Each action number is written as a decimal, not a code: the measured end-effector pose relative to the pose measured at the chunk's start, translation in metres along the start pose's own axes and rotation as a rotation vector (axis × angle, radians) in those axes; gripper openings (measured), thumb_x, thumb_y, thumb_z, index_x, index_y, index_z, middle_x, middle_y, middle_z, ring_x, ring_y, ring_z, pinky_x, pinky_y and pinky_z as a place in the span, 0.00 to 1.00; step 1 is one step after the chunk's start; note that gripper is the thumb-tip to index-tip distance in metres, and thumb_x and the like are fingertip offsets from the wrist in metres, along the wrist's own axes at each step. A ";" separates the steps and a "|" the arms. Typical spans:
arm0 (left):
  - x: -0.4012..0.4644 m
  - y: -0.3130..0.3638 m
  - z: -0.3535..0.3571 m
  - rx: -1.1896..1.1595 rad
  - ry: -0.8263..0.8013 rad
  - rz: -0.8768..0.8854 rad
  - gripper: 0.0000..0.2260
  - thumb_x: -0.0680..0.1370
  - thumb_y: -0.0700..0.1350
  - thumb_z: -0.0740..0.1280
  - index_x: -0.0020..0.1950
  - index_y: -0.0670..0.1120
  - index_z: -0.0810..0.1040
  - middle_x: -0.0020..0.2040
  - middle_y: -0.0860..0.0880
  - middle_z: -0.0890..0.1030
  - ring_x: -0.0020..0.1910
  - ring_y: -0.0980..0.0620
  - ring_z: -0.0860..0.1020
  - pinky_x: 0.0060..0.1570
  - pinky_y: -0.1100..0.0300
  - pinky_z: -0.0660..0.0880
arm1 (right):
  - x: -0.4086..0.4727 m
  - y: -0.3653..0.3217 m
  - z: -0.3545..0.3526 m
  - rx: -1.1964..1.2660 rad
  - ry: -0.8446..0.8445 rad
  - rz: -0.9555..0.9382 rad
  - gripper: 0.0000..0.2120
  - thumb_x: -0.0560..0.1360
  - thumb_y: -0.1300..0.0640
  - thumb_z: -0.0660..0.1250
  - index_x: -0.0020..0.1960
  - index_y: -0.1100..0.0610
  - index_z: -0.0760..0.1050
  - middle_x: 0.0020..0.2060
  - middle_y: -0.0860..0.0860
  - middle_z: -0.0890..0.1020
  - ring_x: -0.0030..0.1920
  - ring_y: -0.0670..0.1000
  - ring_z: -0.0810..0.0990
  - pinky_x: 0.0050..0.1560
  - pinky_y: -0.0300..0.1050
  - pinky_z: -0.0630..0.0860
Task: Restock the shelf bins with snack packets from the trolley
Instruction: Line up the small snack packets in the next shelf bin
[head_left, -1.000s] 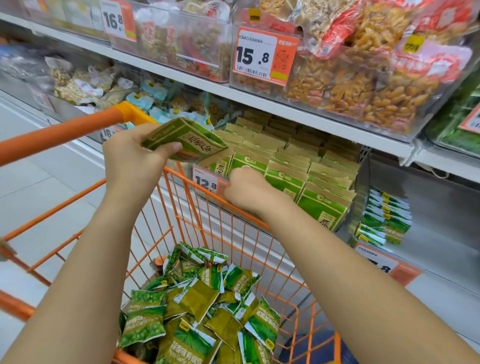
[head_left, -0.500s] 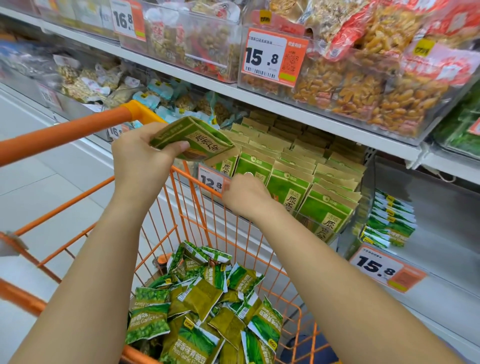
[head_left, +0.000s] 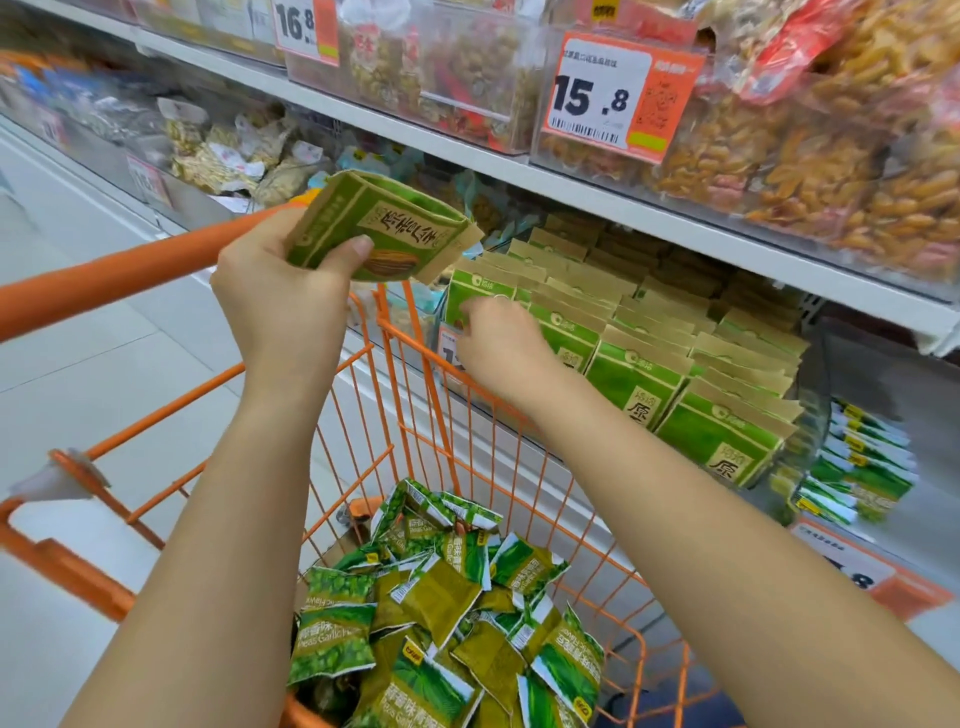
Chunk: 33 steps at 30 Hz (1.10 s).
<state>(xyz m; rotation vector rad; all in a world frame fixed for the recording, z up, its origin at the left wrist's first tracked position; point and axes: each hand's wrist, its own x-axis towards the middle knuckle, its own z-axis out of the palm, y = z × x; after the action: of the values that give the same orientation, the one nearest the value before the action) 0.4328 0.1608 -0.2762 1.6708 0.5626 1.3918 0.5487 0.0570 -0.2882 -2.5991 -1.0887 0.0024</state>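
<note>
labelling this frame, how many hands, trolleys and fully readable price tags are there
hands: 2 (left hand gripping packets, right hand)
trolleys: 1
fully readable price tags: 2 (16.8, 15.8)
total: 5

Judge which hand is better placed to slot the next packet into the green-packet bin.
Left. The left hand already grips a stack of green packets just above the bin. The right hand is at the front row, seemingly parting it.
</note>
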 end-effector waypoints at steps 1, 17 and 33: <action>0.000 0.000 0.001 -0.002 -0.004 0.005 0.07 0.71 0.45 0.73 0.48 0.55 0.82 0.42 0.57 0.83 0.42 0.56 0.82 0.47 0.53 0.80 | 0.003 -0.001 0.001 0.018 -0.081 0.016 0.15 0.77 0.62 0.56 0.60 0.64 0.75 0.56 0.61 0.78 0.58 0.61 0.76 0.53 0.51 0.76; -0.003 0.003 0.002 -0.015 -0.006 0.070 0.08 0.73 0.42 0.72 0.49 0.53 0.81 0.43 0.60 0.82 0.45 0.60 0.81 0.47 0.59 0.79 | 0.026 -0.025 0.008 -0.070 -0.403 0.074 0.17 0.80 0.56 0.52 0.64 0.61 0.71 0.48 0.54 0.76 0.43 0.51 0.76 0.44 0.44 0.75; -0.032 0.035 0.030 -0.143 -0.424 0.060 0.10 0.71 0.38 0.74 0.46 0.53 0.81 0.36 0.65 0.82 0.37 0.63 0.80 0.41 0.64 0.78 | -0.135 0.108 -0.060 0.083 0.427 -0.052 0.10 0.77 0.55 0.63 0.55 0.50 0.79 0.52 0.45 0.81 0.55 0.48 0.78 0.52 0.43 0.73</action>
<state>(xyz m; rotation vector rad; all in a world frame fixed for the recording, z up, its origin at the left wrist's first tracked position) 0.4461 0.1082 -0.2649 1.8060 0.1674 1.0457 0.5351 -0.1251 -0.2795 -2.3440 -0.9714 -0.4847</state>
